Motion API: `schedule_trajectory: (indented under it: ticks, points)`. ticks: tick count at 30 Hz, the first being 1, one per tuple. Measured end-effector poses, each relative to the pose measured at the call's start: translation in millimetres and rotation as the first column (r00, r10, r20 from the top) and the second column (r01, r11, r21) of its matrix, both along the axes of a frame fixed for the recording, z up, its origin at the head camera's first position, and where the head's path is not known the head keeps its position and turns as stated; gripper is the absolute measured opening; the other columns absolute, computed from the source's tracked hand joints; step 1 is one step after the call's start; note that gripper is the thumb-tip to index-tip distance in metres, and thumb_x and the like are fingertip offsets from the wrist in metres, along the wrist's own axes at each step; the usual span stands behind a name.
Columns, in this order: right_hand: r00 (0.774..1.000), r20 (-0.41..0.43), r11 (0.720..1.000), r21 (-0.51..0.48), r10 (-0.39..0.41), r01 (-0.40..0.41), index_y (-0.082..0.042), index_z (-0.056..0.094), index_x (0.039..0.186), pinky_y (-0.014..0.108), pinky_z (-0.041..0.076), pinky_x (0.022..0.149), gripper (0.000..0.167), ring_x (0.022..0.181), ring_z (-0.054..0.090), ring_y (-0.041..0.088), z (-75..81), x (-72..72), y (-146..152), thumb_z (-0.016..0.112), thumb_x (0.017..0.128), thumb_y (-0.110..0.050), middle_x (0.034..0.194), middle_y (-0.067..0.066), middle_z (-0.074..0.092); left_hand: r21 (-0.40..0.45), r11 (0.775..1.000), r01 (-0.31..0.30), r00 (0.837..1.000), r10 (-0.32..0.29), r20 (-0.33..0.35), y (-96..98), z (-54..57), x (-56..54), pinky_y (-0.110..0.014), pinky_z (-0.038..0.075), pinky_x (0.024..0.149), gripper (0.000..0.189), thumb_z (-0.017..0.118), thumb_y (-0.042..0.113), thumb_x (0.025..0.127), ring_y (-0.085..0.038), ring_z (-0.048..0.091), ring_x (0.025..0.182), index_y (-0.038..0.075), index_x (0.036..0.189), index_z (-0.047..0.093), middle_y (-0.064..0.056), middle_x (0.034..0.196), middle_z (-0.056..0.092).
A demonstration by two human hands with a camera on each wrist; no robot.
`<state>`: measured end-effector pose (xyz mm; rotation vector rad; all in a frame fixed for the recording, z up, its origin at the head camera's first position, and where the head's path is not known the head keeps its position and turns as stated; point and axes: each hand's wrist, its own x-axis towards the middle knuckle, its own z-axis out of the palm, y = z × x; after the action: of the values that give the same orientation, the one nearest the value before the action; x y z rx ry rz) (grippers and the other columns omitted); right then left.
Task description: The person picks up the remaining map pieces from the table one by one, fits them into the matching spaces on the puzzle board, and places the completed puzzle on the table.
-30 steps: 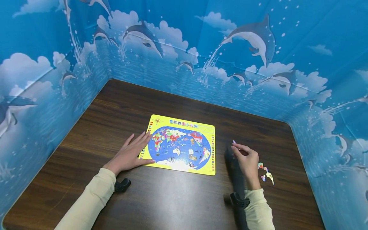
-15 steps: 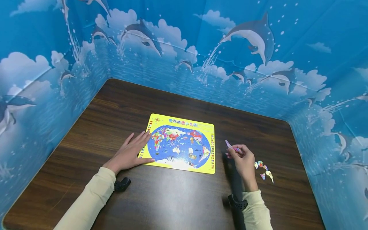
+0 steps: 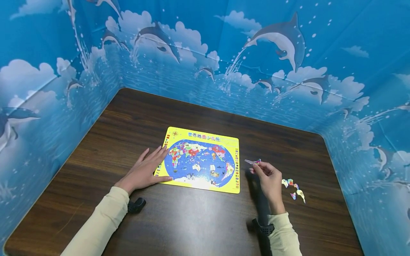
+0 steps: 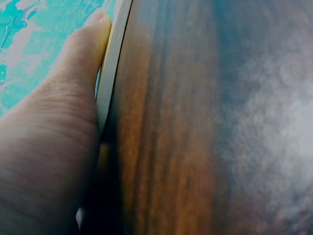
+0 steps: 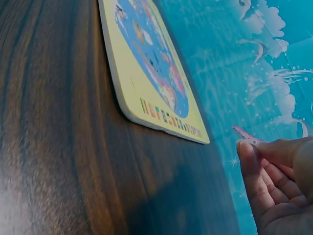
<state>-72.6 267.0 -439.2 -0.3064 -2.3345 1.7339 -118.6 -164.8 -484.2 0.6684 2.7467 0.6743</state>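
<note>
A yellow-framed world map puzzle board (image 3: 198, 187) lies flat on the dark wooden table. My left hand (image 3: 145, 170) rests on its left side with the fingers spread; the left wrist view has the thumb (image 4: 80, 49) lying along the board's edge. To the right of the board, my right hand (image 3: 270, 179) pinches a small pink and white puzzle piece (image 3: 257, 161) between thumb and fingertips, raised over the table. The right wrist view catches only a thin pink tip of that piece (image 5: 243, 133); fingers cover the rest.
Several loose puzzle pieces (image 3: 300, 194) lie on the table to the right of my right hand. Blue curtains with dolphins (image 3: 285, 42) stand around the table's back and sides. Dark wood (image 3: 192, 227) stretches in front of the board.
The right hand has shifted slightly left, toward the board, and the pinched piece has turned in its fingers, showing more of itself. More loose pieces have come into sight. The left hand stays put.
</note>
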Motion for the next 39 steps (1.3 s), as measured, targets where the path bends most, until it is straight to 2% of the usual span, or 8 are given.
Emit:
schedule_trajectory:
  ticks: [3, 7, 12, 21, 25, 30, 34, 39]
  points:
    - [0.999, -0.035, 0.999, -0.034, 0.002, -0.004, 0.015, 0.07, 0.106, 0.021, 0.061, 0.072, 0.018, 0.072, 0.073, 0.008, -11.4, -3.5, 3.2, 0.069, 0.098, -0.001, 0.097, 0.033, 0.072, -0.001, 1.0, 0.003, 1.0, -0.003, -0.007, -0.3, 0.5, 0.0, -0.055, -0.002, 0.127, 0.113, 0.064, 0.076, 0.086, -0.031, 0.009, 0.16, 0.011, 0.167, 0.018, -0.009, 0.173, 0.017]
    - [1.0, -0.026, 0.999, -0.043, 0.005, -0.006, 0.014, 0.071, 0.107, 0.024, 0.062, 0.075, 0.02, 0.073, 0.074, 0.007, -13.3, -5.1, -1.8, 0.066, 0.101, -0.004, 0.097, 0.032, 0.072, -0.005, 1.0, 0.004, 1.0, -0.004, -0.008, -0.5, 0.4, -0.1, -0.055, -0.002, 0.127, 0.113, 0.064, 0.076, 0.086, -0.031, 0.009, 0.16, 0.011, 0.167, 0.018, -0.009, 0.172, 0.017]
    - [0.999, 0.023, 0.998, -0.045, 0.034, -0.033, 0.013, 0.072, 0.108, 0.025, 0.062, 0.078, 0.02, 0.076, 0.076, 0.008, -14.8, -6.6, -8.1, 0.067, 0.1, -0.004, 0.098, 0.026, 0.074, -0.004, 1.0, 0.007, 1.0, -0.008, -0.011, -0.2, -1.0, -0.2, -0.055, -0.002, 0.127, 0.113, 0.063, 0.076, 0.086, -0.031, 0.009, 0.16, 0.012, 0.167, 0.017, -0.009, 0.173, 0.017]
    - [0.998, 0.021, 0.997, -0.057, 0.054, -0.053, 0.014, 0.068, 0.118, 0.023, 0.062, 0.073, 0.025, 0.073, 0.073, 0.011, -16.4, -10.7, -15.4, 0.071, 0.097, 0.001, 0.101, 0.032, 0.071, 0.003, 1.0, 0.014, 1.0, -0.014, -0.019, -0.3, -0.4, 0.2, -0.055, -0.002, 0.127, 0.112, 0.064, 0.075, 0.087, -0.031, 0.01, 0.16, 0.012, 0.167, 0.017, -0.009, 0.173, 0.017]
    - [0.997, 0.03, 0.998, -0.024, 0.066, -0.066, 0.011, 0.064, 0.125, 0.021, 0.061, 0.069, 0.032, 0.072, 0.072, 0.018, -19.5, -12.5, -19.9, 0.071, 0.095, 0.004, 0.098, 0.03, 0.072, 0.002, 1.0, 0.011, 1.0, -0.011, -0.017, -0.3, 0.4, 0.4, -0.055, -0.002, 0.127, 0.112, 0.065, 0.075, 0.087, -0.031, 0.01, 0.16, 0.011, 0.167, 0.018, -0.009, 0.172, 0.017]
    - [0.992, 0.089, 0.994, 0.047, 0.092, -0.096, 0.004, 0.069, 0.12, 0.023, 0.059, 0.063, 0.027, 0.072, 0.071, 0.025, -21.6, -12.8, -27.2, 0.074, 0.094, 0.0, 0.094, 0.022, 0.075, 0.006, 1.0, 0.011, 1.0, -0.011, -0.014, -0.5, 0.1, 0.6, -0.055, -0.002, 0.127, 0.113, 0.065, 0.075, 0.087, -0.031, 0.01, 0.16, 0.011, 0.167, 0.017, -0.009, 0.173, 0.016]
    - [0.985, 0.134, 0.989, 0.09, 0.108, -0.121, 0.0, 0.071, 0.125, 0.022, 0.054, 0.056, 0.032, 0.069, 0.068, 0.026, -22.4, -12.5, -31.9, 0.075, 0.093, -0.001, 0.089, 0.019, 0.075, 0.004, 1.0, 0.012, 1.0, -0.012, -0.013, -0.5, -0.3, 0.5, -0.055, -0.003, 0.127, 0.113, 0.064, 0.075, 0.087, -0.03, 0.009, 0.16, 0.011, 0.167, 0.017, -0.009, 0.173, 0.016]
    - [0.982, 0.148, 0.981, 0.132, 0.119, -0.139, 0.0, 0.072, 0.126, 0.021, 0.056, 0.058, 0.033, 0.068, 0.067, 0.024, -23.1, -12.7, -35.2, 0.076, 0.092, 0.0, 0.086, 0.017, 0.074, -0.001, 1.0, 0.01, 1.0, -0.01, -0.011, -0.3, 0.0, 0.0, -0.056, -0.003, 0.127, 0.113, 0.064, 0.076, 0.086, -0.031, 0.009, 0.16, 0.011, 0.167, 0.017, -0.009, 0.173, 0.017]
